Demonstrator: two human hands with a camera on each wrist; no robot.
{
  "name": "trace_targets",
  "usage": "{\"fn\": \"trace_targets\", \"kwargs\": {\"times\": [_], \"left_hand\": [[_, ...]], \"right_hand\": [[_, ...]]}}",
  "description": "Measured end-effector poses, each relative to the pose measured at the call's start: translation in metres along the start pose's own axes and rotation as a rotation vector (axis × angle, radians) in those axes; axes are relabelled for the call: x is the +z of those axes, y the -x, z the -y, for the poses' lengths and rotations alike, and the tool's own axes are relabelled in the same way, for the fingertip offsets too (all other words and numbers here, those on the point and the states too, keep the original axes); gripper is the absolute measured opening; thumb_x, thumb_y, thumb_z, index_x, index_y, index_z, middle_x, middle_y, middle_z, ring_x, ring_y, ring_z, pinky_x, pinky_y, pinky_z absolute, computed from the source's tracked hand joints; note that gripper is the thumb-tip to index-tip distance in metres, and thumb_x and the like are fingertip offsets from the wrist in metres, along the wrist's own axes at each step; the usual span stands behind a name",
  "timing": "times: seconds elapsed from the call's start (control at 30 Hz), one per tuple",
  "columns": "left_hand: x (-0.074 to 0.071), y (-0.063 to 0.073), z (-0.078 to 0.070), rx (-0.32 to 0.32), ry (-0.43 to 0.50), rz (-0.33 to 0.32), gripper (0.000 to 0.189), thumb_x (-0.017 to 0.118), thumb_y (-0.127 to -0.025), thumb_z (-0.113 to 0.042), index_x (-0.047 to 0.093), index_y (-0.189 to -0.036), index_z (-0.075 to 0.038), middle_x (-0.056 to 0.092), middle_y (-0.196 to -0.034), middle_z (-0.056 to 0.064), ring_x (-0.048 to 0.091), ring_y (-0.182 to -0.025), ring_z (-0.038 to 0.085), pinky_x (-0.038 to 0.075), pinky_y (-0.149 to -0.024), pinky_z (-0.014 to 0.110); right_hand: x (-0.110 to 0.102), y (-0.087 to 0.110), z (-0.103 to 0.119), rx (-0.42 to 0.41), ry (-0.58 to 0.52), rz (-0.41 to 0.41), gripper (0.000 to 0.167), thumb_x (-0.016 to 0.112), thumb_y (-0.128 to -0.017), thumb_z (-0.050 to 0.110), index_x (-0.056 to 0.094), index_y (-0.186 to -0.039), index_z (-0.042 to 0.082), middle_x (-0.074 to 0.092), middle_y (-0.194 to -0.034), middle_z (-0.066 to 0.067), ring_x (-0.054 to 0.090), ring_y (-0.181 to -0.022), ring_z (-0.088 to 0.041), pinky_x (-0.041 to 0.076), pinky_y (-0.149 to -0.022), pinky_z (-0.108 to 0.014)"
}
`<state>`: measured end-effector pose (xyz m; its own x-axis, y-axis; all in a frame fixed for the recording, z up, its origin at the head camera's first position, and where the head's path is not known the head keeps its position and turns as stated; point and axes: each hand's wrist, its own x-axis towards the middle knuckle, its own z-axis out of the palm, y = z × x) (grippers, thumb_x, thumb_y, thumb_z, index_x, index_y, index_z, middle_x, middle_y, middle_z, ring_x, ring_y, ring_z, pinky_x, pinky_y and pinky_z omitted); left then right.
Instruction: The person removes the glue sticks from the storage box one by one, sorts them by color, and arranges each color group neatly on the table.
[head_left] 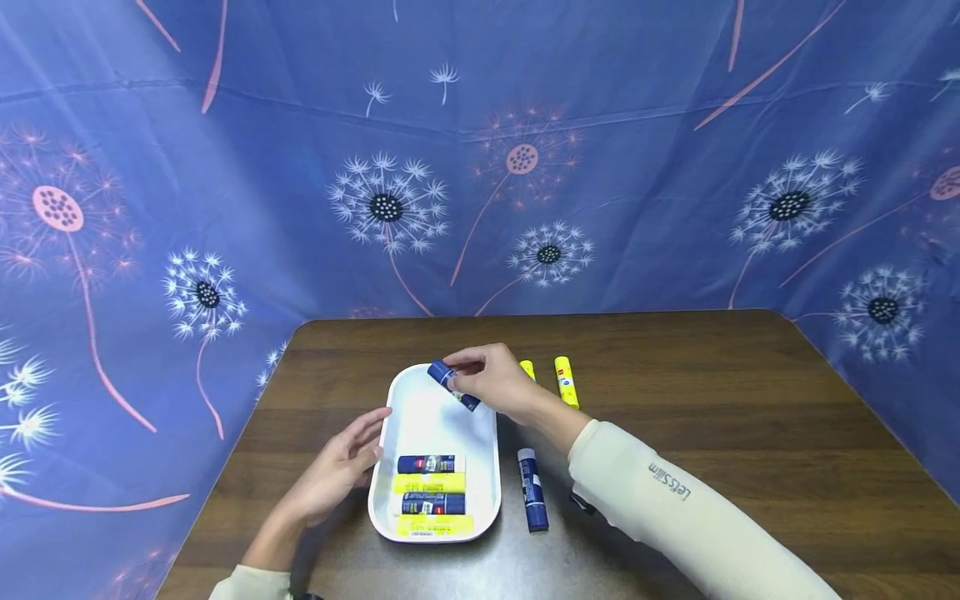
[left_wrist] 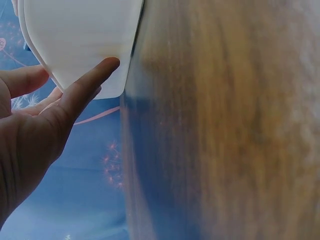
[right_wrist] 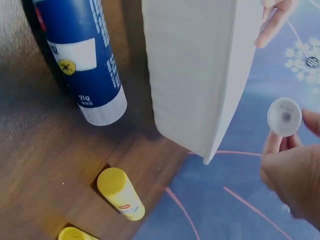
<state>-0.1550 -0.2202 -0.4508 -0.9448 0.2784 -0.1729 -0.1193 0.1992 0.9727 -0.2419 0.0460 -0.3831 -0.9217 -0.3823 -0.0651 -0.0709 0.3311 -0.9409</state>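
Over the far end of a white tray (head_left: 420, 417), my right hand (head_left: 501, 385) pinches a blue glue stick (head_left: 442, 373), tilted. Its white round end (right_wrist: 284, 117) faces the right wrist camera. My left hand (head_left: 337, 471) rests against the tray's left side with its fingers extended; the left wrist view shows those fingers (left_wrist: 92, 82) on the tray's wall. Near the tray's front end, two blue glue sticks and two yellow ones lie crosswise in a row, alternating, with a yellow glue stick (head_left: 435, 525) nearest me.
Right of the tray, a blue glue stick (head_left: 532, 492) lies on the wooden table (head_left: 712, 417). Farther back are a yellow glue stick (head_left: 566, 382) and another yellow one (head_left: 528, 368), partly hidden by my right hand. A blue patterned cloth (head_left: 480, 208) hangs behind the table.
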Motion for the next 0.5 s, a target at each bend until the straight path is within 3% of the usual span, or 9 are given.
{"fn": "trace_targets", "kwargs": {"times": [0.23,0.5], "left_hand": [[-0.001,0.000,0.002,0.015,0.027,0.034,0.057,0.043,-0.108,-0.004,0.023,-0.162,-0.006,0.020,-0.169,0.029,0.025,-0.153,0.051,0.054,-0.103,0.059],[-0.002,-0.001,0.003,0.016,0.015,0.025,0.057,0.043,-0.109,-0.006,0.024,-0.162,-0.009,0.020,-0.169,0.028,0.032,-0.151,0.051,0.053,-0.104,0.060]], "right_hand": [[-0.011,0.015,-0.006,0.092,-0.223,-0.166,0.036,0.069,-0.095,0.004,0.070,-0.130,0.004,0.071,-0.121,-0.017,0.070,-0.104,-0.021,0.062,-0.086,-0.031],[-0.014,0.034,-0.025,0.146,-0.317,-0.338,0.037,0.069,-0.094,0.004,0.068,-0.131,0.000,0.069,-0.125,-0.020,0.070,-0.109,-0.022,0.060,-0.096,-0.032]]}}
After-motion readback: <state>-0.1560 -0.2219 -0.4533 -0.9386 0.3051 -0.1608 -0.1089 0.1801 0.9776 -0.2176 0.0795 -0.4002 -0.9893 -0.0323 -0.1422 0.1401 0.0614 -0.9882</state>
